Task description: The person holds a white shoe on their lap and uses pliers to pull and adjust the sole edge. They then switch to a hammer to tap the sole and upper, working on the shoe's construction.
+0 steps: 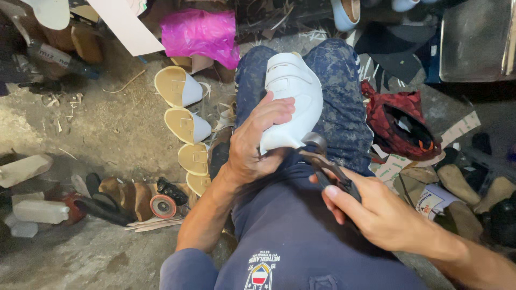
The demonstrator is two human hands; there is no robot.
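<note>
Left hand (252, 142): grips white shoe (292, 104), resting on lap. Right hand (371, 209): closed around pincers (322, 158), head touching shoe's heel end.

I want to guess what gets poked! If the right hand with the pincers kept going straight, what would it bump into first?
Most likely the white shoe: the right hand aims its pincers at the shoe's near end, held by the left hand.

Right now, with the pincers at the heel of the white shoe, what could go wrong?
The pincers in the right hand could slip and mark the white shoe. The left hand holds the shoe close beside the pincer head, so its fingers might get nipped. The shoe rests only on the knees and could twist.
</note>
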